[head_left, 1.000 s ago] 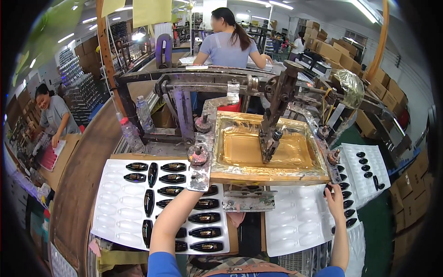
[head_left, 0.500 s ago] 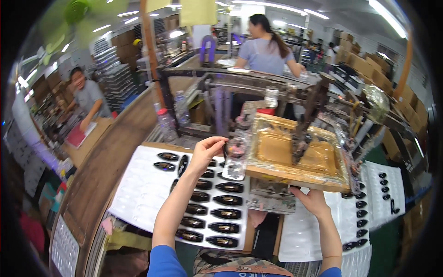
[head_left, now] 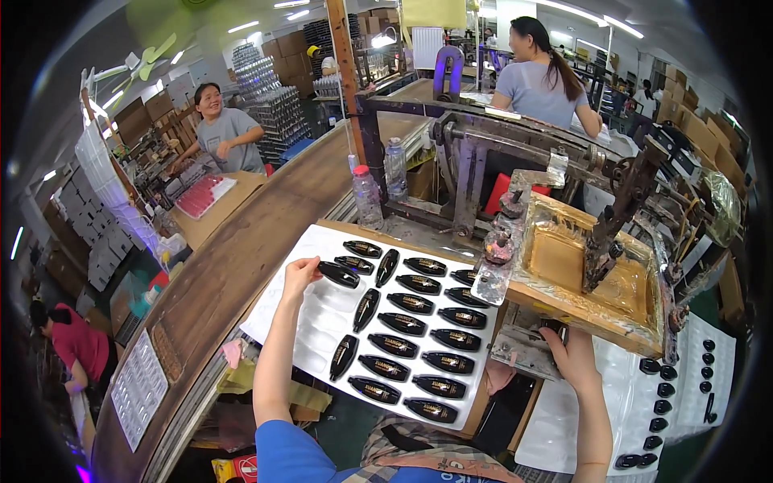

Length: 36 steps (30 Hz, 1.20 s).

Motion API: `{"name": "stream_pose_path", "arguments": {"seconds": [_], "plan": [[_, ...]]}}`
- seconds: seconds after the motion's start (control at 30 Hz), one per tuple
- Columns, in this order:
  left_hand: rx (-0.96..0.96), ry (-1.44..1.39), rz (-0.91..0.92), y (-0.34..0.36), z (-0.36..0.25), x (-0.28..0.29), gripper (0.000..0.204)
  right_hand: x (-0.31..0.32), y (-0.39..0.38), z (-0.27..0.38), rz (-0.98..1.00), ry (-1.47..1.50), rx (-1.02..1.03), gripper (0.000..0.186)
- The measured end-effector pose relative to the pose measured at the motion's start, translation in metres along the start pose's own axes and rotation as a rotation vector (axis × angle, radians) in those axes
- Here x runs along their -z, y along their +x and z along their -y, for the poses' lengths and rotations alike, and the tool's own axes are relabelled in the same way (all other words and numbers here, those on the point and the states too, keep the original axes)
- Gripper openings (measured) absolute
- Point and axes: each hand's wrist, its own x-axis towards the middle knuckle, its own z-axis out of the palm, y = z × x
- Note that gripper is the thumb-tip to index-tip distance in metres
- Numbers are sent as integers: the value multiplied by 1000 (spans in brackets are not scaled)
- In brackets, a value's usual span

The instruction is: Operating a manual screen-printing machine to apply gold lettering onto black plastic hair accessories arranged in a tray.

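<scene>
Between the thumb and fingers of my left hand is the near end of a glossy black oval piece with gold print. It is held over the left part of a white moulded tray. Rows of similar black pieces fill the tray's right side, and a few lie at other angles near the middle. My right hand is at the front edge of a wood-framed printing screen, beside a stained metal fixture. The frame hides some of its fingers, and whatever they touch is unclear.
Behind the tray stands a grimy metal press frame, with a red-capped bottle beside it. A long brown bench curves along the left. More white trays with small black parts lie at right. Other people work beyond.
My left hand has carried the black piece from beside the screen over to the tray's left part. The view has swung left. My right hand stays by the screen's front edge.
</scene>
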Motion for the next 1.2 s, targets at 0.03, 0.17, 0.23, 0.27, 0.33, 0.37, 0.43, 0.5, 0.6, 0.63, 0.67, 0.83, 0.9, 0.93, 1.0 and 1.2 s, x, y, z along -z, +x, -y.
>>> {"name": "stream_pose_path", "arguments": {"seconds": [0.03, 0.17, 0.23, 0.27, 0.33, 0.37, 0.43, 0.5, 0.6, 0.63, 0.67, 0.83, 0.9, 0.93, 1.0, 1.2], "plan": [[57, 14, -2, 3, 4, 3, 27, -1, 0, 1, -14, 7, 8, 40], [141, 146, 4, 19, 15, 6, 34, -5, 1, -7, -51, -4, 48, 40], [130, 227, -33, 28, 15, 3, 36, -7, 0, -9, -81, -33, 81, 40], [118, 314, -62, 33, 15, 1, 39, -9, 0, -9, -116, -58, 106, 40], [100, 395, -73, 41, 19, 1, 42, -13, -4, -13, -169, -108, 156, 39], [122, 483, -84, 43, 20, 1, 43, -15, -5, -16, -168, -102, 147, 39], [144, 616, -97, 48, 22, 6, 43, -14, -4, -12, -120, -33, 30, 40], [185, 682, -70, 49, 12, 2, 43, -14, -5, -17, -99, -48, 3, 41], [205, 799, -26, 49, 12, 5, 45, -16, -5, -18, -64, -32, -34, 45], [180, 844, -3, 50, 15, 7, 47, -17, -5, -17, -63, -14, -44, 45], [181, 838, -11, 50, 18, 6, 47, -17, -4, -17, -66, 2, -58, 45], [112, 1142, 5, 36, 15, -16, 49, -18, -4, -22, -93, -3, -53, 46], [8, 1174, -90, 28, 17, -19, 51, -18, -4, -24, -97, 14, -54, 46], [4, 1180, -89, 26, 20, -19, 51, -18, -5, -25, -85, -6, -56, 46], [-61, 1232, -153, 27, 25, -18, 51, -17, -4, -23, -79, -17, -58, 46], [-123, 1198, -264, 25, 42, -20, 50, -13, -7, -22, -71, 46, -35, 42]]}}
